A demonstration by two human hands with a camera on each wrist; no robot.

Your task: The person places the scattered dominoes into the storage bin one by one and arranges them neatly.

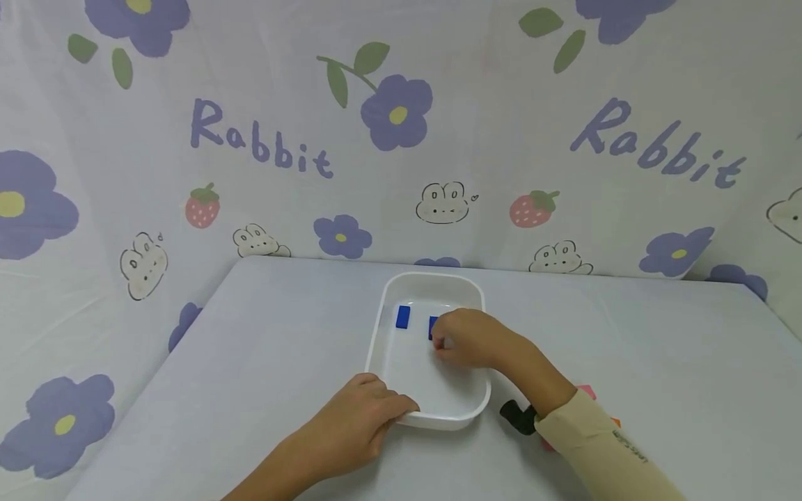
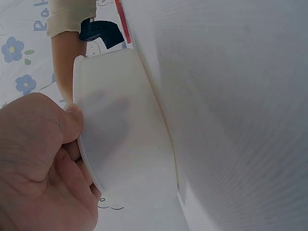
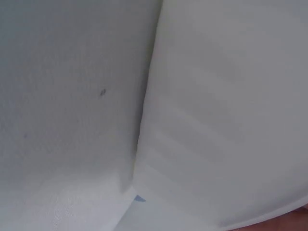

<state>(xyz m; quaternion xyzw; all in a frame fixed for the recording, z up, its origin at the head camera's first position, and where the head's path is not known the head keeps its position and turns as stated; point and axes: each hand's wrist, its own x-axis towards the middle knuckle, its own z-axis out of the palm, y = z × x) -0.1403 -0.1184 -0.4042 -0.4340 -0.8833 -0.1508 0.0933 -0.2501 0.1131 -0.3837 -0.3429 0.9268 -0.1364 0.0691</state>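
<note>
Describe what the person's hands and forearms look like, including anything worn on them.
The left hand and right hand are ungloved. A beige sleeve covers part of the right forearm, with dark lettering too small to read; the visible left forearm is bare. A dark, bent piece shows beside the sleeve; whether it is attached, I cannot tell.

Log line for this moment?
left hand: grips white tray | right hand: at blue block, grip unclear | other blue block: in tray, untouched

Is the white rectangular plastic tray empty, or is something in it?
Not empty: a small blue rectangular block lies inside the tray. A second blue piece shows, partly hidden by the right hand.
</note>
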